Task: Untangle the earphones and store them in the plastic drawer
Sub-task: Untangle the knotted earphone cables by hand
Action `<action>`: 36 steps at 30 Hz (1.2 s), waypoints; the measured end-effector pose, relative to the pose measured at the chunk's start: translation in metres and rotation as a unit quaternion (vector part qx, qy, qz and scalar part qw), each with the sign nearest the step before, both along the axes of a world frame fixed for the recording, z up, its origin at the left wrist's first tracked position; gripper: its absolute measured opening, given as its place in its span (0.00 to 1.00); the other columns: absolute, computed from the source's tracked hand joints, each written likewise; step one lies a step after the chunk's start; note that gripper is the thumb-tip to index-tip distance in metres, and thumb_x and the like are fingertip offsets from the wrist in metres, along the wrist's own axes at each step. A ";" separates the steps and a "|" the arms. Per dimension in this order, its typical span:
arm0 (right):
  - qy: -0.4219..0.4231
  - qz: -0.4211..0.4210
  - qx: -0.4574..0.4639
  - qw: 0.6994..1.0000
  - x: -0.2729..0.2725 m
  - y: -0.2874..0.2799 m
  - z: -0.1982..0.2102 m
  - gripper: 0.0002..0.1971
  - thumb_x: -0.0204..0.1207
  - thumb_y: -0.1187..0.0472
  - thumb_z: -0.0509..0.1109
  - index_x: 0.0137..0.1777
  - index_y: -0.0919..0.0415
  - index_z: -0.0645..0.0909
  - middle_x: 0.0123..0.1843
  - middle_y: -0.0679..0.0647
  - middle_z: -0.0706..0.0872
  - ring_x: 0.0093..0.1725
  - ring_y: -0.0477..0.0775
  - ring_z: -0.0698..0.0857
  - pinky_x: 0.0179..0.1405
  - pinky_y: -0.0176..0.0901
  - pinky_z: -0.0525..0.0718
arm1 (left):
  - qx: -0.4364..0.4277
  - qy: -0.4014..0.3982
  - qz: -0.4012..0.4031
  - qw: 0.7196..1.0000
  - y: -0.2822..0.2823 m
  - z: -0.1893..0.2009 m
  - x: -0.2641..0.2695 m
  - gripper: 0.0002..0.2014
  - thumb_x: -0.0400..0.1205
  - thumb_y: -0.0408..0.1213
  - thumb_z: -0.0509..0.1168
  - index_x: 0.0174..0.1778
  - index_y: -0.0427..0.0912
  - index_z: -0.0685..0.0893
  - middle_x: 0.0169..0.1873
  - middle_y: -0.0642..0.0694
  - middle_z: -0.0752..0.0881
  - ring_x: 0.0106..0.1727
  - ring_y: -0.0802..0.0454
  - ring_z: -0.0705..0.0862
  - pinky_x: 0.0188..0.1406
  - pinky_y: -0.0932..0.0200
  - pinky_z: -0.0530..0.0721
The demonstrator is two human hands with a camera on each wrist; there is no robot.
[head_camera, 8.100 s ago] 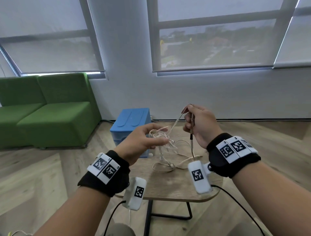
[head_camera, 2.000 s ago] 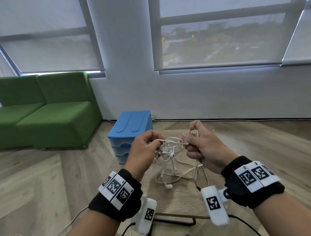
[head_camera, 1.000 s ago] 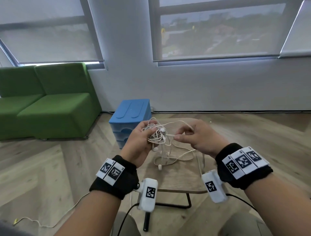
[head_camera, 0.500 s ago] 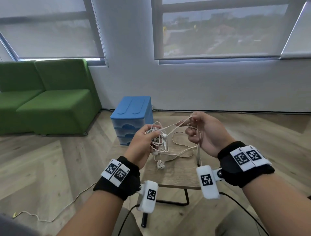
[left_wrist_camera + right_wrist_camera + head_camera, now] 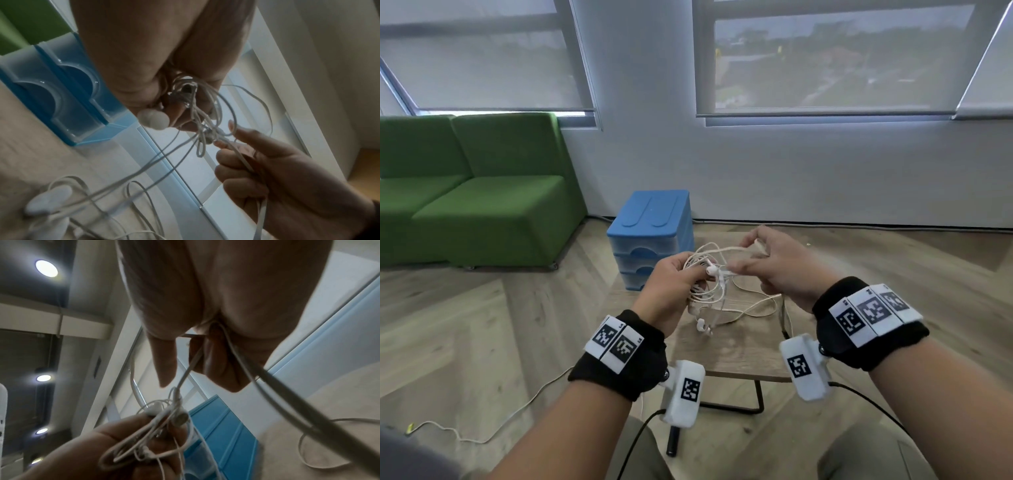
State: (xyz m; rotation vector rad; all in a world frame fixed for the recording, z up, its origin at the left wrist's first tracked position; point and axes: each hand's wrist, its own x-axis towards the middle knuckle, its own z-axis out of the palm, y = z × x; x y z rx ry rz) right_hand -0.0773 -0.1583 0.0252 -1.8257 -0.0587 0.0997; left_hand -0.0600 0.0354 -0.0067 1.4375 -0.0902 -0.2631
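Note:
White tangled earphones hang between both hands above a small wooden table. My left hand grips the knotted bundle, one earbud showing at its fingertips. My right hand holds a strand of the cord in its curled fingers and reaches its forefinger to the knot. Loose loops and a second earbud dangle down to the tabletop. The blue plastic drawer unit stands at the table's far left, its drawers closed.
A green sofa stands at the left by the wall. A thin cable lies on the wooden floor at the lower left. Windows with blinds fill the wall behind.
My right hand has dropped and moved left, closer to the bundle, slackening the strand it had pulled up. My left hand has kept its grip on the tangle.

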 end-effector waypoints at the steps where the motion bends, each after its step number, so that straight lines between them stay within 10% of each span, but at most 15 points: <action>1: -0.012 0.020 -0.027 0.999 -0.001 0.000 -0.001 0.15 0.73 0.61 0.83 0.53 0.65 0.82 0.34 0.55 0.76 0.27 0.51 0.69 0.21 0.41 0.67 | -0.012 0.010 -0.004 1.000 0.000 0.001 -0.001 0.05 0.85 0.25 0.68 0.54 0.30 0.87 0.32 0.43 0.86 0.26 0.54 0.81 0.18 0.66 0.77; 11: -0.097 0.047 -0.318 0.942 0.003 -0.005 0.002 0.19 0.80 0.49 0.77 0.32 0.60 0.82 0.28 0.51 0.78 0.30 0.49 0.73 0.34 0.45 0.72 | -0.041 0.048 -0.040 0.997 -0.009 0.002 -0.007 0.12 0.86 0.22 0.65 0.64 0.32 0.86 0.43 0.39 0.91 0.36 0.53 0.89 0.31 0.62 0.85; 15: -0.079 0.009 -0.256 0.963 0.004 -0.007 0.003 0.17 0.84 0.50 0.72 0.35 0.58 0.84 0.23 0.45 0.73 0.18 0.42 0.68 0.23 0.36 0.66 | -0.020 0.037 -0.043 0.998 -0.011 0.000 -0.007 0.10 0.84 0.27 0.70 0.61 0.35 0.88 0.40 0.44 0.90 0.34 0.56 0.85 0.32 0.61 0.78; 19: -0.116 0.003 -0.219 0.969 0.004 -0.005 -0.001 0.19 0.83 0.52 0.73 0.42 0.70 0.78 0.29 0.49 0.72 0.20 0.43 0.66 0.27 0.40 0.65 | -0.011 0.039 -0.033 0.999 -0.010 0.002 -0.006 0.10 0.84 0.24 0.69 0.60 0.33 0.88 0.41 0.43 0.91 0.37 0.54 0.88 0.35 0.61 0.86; 31: 0.036 0.137 0.096 0.985 0.004 -0.008 0.013 0.09 0.77 0.58 0.73 0.41 0.63 0.82 0.27 0.49 0.64 0.26 0.45 0.60 0.21 0.35 0.61 | 0.061 0.033 -0.068 0.995 -0.001 0.006 0.001 0.07 0.86 0.26 0.67 0.54 0.33 0.90 0.39 0.39 0.88 0.32 0.52 0.83 0.30 0.61 0.81; 36: 0.034 0.092 -0.040 0.994 0.015 -0.021 0.016 0.11 0.83 0.63 0.71 0.38 0.63 0.81 0.26 0.49 0.66 0.25 0.46 0.61 0.22 0.37 0.60 | 0.041 0.027 0.010 0.999 0.012 0.007 0.004 0.06 0.84 0.27 0.68 0.53 0.33 0.90 0.39 0.38 0.91 0.30 0.50 0.86 0.21 0.58 0.80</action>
